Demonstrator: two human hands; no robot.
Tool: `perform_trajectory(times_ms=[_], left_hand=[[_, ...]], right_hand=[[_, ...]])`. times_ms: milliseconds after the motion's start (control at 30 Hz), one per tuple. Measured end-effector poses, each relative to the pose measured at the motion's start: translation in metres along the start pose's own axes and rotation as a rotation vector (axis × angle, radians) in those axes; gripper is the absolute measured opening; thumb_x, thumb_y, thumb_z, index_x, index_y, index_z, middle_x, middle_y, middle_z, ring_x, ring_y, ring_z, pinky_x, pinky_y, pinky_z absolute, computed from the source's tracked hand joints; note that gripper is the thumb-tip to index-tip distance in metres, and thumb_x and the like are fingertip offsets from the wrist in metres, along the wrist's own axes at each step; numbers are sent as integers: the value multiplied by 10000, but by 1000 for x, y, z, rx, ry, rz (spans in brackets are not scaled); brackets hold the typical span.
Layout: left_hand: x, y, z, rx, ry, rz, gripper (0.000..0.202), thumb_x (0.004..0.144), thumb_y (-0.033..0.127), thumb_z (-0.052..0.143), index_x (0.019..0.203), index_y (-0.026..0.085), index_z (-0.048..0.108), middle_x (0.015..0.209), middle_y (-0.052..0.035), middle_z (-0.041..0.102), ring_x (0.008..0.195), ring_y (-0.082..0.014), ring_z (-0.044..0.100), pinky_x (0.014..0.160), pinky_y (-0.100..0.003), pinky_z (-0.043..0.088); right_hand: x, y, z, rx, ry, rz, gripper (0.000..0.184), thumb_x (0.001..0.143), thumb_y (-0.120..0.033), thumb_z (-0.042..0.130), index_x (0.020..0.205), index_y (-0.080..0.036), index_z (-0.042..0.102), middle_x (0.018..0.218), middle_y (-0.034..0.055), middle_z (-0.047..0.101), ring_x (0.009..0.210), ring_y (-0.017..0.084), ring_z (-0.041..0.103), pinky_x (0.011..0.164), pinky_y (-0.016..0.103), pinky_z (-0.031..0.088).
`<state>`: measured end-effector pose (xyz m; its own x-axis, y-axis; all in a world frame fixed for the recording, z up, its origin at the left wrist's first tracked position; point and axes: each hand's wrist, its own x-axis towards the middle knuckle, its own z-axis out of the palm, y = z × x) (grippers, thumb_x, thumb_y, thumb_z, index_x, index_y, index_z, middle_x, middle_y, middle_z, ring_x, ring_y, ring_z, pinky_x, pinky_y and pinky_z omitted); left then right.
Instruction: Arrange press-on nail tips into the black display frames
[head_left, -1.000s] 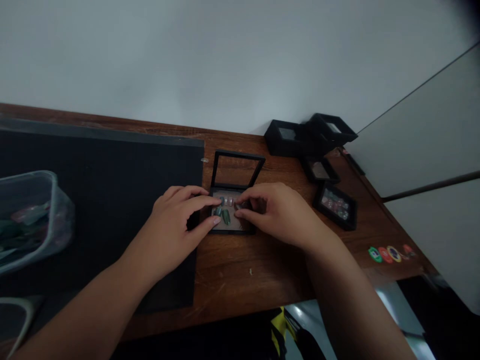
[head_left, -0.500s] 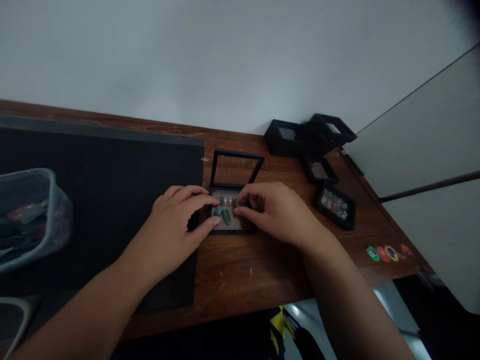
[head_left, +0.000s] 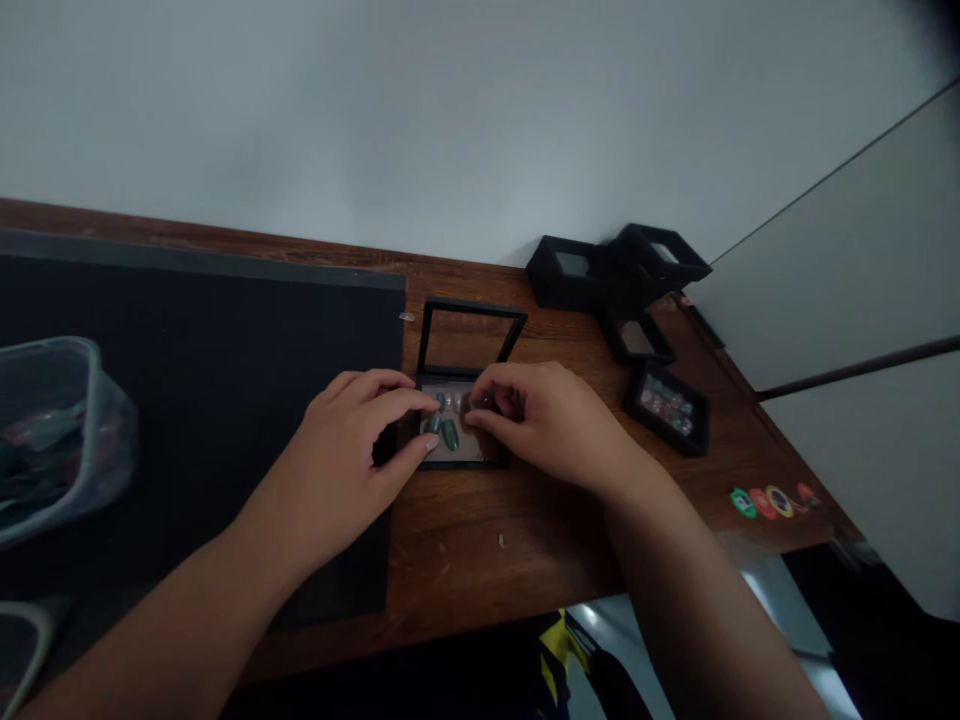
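Note:
A black display case (head_left: 463,464) lies on the desk with its clear framed lid (head_left: 474,303) raised at the back. Several press-on nails sit on its pale inner surface, including a long green one (head_left: 449,434) and small pale ones in a row behind. My left hand (head_left: 356,430) is at the case's left edge, thumb and index finger apart beside the bluish nails. Over the right half of the case, my right hand (head_left: 551,420) has thumb and index finger drawn together in a pinch. Whatever lies between those fingertips is too small and dark to make out.
Left of the case, a black mat (head_left: 247,370) holds a clear plastic tub (head_left: 112,440) of mixed pieces. Black boxes (head_left: 574,280) are stacked by the wall. A closed case of shiny nails (head_left: 667,405) lies right, near round stickers (head_left: 765,502) at the edge.
Both hands stay at the case in nearly the same pose. The whole view has shifted very slightly, and the right fingertips have moved only a little.

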<state>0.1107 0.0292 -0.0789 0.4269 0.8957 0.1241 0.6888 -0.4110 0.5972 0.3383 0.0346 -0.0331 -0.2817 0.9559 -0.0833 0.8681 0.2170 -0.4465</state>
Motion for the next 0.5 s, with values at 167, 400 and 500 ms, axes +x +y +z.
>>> perform_trajectory(times_ms=[167, 400, 500], left_hand=[[-1, 2, -1, -13, -2, 23, 248, 941, 434, 592, 1155, 367, 697, 1252, -16, 619, 1179, -270, 543, 1010, -509, 466], [-1, 3, 0, -1, 2, 22, 250, 948, 424, 585, 1163, 358, 693, 1245, -25, 622, 1156, -264, 559, 995, -516, 472], [-1, 2, 0, -2, 8, 18, 248, 945, 420, 591, 1161, 350, 691, 1251, -26, 621, 1160, -264, 556, 998, -518, 468]], right_hand=[[0, 0, 0, 7, -13, -3, 58, 851, -279, 720, 873, -227, 707, 694, -37, 626, 620, 109, 505, 567, 258, 256], [0, 1, 1, 2, -8, -6, 64, 846, -280, 728, 875, -229, 701, 691, -40, 619, 622, 108, 504, 566, 262, 249], [0, 1, 1, 5, -13, -6, 65, 850, -279, 726, 873, -227, 696, 695, -40, 621, 618, 106, 500, 564, 263, 243]])
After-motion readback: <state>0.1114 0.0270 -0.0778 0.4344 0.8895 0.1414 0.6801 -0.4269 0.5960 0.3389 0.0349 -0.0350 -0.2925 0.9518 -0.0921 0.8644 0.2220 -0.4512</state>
